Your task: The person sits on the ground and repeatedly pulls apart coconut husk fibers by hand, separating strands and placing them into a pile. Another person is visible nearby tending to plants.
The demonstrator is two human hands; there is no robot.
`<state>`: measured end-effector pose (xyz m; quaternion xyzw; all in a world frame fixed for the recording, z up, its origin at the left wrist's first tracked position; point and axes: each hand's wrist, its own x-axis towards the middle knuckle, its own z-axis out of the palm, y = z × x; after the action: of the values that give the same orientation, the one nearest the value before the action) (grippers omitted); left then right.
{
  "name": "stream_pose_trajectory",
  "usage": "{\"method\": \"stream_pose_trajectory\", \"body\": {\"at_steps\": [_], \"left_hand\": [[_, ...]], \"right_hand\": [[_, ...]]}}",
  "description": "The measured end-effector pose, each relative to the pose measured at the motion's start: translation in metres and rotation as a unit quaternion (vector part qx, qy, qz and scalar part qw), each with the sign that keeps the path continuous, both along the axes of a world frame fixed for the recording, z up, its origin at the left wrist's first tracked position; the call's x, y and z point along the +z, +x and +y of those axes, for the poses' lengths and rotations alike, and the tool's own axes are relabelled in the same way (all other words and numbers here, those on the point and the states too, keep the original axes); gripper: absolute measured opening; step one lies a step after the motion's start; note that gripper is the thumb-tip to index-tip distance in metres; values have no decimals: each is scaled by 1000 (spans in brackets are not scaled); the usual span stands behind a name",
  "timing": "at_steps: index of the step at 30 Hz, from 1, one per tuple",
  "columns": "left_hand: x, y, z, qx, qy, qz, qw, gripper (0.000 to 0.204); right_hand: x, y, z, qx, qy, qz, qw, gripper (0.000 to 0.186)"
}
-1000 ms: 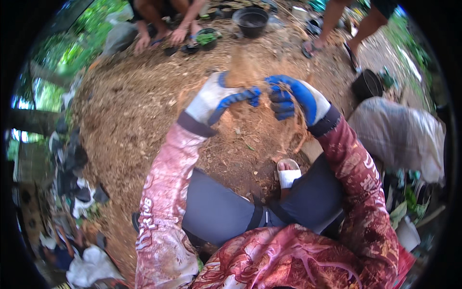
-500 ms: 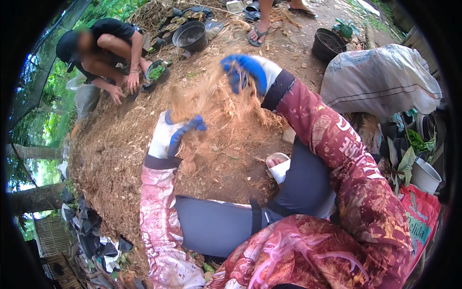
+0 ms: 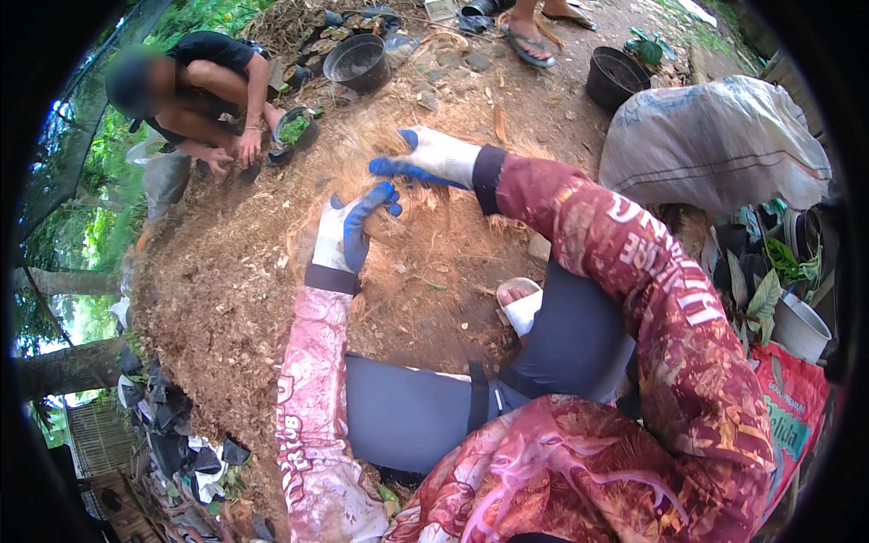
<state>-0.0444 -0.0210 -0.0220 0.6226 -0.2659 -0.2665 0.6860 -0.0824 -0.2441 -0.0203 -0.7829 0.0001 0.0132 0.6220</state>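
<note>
Both my hands wear white work gloves with blue palms. My left hand (image 3: pixel 348 228) is curled, fingers and thumb around loose brown coconut fibre (image 3: pixel 367 154) that spreads above it. Just to its right and a little farther off, my right hand (image 3: pixel 439 161) reaches leftward. Its thumb and fingers sit on either side of the same wispy fibre, gripping it loosely. The strands are blurred, so how much each hand holds is hard to see. More shredded fibre (image 3: pixel 430 222) lies on the ground under my hands.
At the far left a person (image 3: pixel 204 90) crouches with both hands low, beside a black pot with green seedlings (image 3: pixel 294 131). Black pots (image 3: pixel 358 65) stand farther back. A large white sack (image 3: pixel 715 145) lies at right. Another person's sandalled feet (image 3: pixel 529 41) are at the top.
My right hand has come down and left, its fingers stretching out toward my left hand. My left hand has shifted slightly right and up. The standing person's foot has moved right.
</note>
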Motion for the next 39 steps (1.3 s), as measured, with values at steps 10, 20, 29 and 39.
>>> {"method": "stream_pose_trajectory", "body": {"at_steps": [10, 20, 29, 39], "left_hand": [[-30, 31, 20, 120, 20, 181, 976, 34], [-33, 42, 16, -46, -180, 373, 909, 29], [-26, 35, 9, 102, -114, 291, 945, 28], [-4, 23, 3, 81, -72, 217, 970, 31]], "right_hand": [[-47, 7, -142, -104, -27, 105, 989, 36], [-59, -7, -161, -68, -537, 263, 799, 83], [23, -14, -24, 11, -325, -156, 933, 54], [7, 5, 19, 53, -195, -91, 975, 58]]}}
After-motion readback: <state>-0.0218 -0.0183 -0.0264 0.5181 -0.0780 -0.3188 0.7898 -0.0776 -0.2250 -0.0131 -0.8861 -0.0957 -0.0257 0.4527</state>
